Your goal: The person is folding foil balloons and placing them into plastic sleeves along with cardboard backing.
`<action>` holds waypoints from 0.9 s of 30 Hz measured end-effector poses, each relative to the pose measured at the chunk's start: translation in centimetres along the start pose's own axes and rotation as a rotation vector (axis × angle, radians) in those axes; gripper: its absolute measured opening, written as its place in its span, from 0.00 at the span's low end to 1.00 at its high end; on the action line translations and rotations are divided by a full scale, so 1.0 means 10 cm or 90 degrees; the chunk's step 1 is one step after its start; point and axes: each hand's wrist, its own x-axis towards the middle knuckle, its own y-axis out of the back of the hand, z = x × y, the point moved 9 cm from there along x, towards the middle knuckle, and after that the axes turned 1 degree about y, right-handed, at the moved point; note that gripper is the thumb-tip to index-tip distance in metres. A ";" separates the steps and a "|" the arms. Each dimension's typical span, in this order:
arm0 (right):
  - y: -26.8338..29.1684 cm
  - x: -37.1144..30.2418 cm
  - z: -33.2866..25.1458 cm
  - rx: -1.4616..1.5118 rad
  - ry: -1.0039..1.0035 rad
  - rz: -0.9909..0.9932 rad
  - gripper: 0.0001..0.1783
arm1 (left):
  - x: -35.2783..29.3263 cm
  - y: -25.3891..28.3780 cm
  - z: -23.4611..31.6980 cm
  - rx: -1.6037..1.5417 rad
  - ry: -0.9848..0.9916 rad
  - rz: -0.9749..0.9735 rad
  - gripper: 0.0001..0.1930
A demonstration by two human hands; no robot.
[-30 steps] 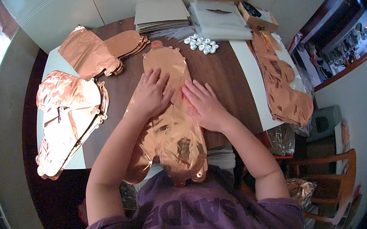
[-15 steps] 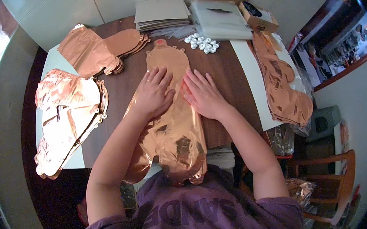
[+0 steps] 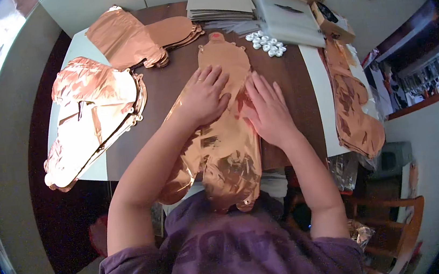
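A flat, uninflated rose-gold foil balloon [image 3: 224,55] lies lengthwise before me, its narrow tab with a red mark at the far end. The crinkled near part hangs over the table's front edge against my shirt. My left hand [image 3: 207,96] rests palm down on the middle of the foil, fingers stretched out. Across from it, my right hand [image 3: 271,105] lies along the balloon's right edge, fingers extended and touching the foil. Neither hand grips anything.
Stacks of similar foil balloons lie at the left [image 3: 96,102], far left [image 3: 119,37] and right [image 3: 353,94] of the table [image 3: 296,123]. Behind are white coils [image 3: 268,45], grey card sheets [image 3: 219,1], clear plastic sleeves [image 3: 290,20] and a small box [image 3: 334,24]. A wooden chair [image 3: 413,223] stands at lower right.
The whole view has shifted, so the table and its things sit farther right and mostly higher in the picture. Both hands stay in about the same places on the foil balloon.
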 end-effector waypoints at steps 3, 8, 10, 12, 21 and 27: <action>-0.14 -0.27 -0.07 -0.014 0.017 -0.084 0.35 | 0.00 -0.07 -0.02 0.000 0.009 -0.015 0.26; -0.22 -0.36 -0.16 0.002 0.029 -0.078 0.36 | 0.03 -0.12 -0.01 0.007 0.024 -0.018 0.27; -0.23 -0.31 -0.13 -0.007 0.050 -0.079 0.37 | 0.03 -0.14 -0.06 0.014 0.047 -0.010 0.27; -0.23 -0.29 -0.11 0.004 0.055 -0.087 0.37 | 0.05 -0.17 -0.09 0.011 0.051 -0.014 0.27; -0.26 -0.30 -0.07 0.008 0.065 -0.113 0.38 | 0.05 -0.07 -0.16 -0.110 0.052 0.034 0.21; -0.31 -0.31 -0.07 -0.016 0.071 -0.112 0.39 | 0.10 0.03 0.03 0.024 0.045 -0.001 0.19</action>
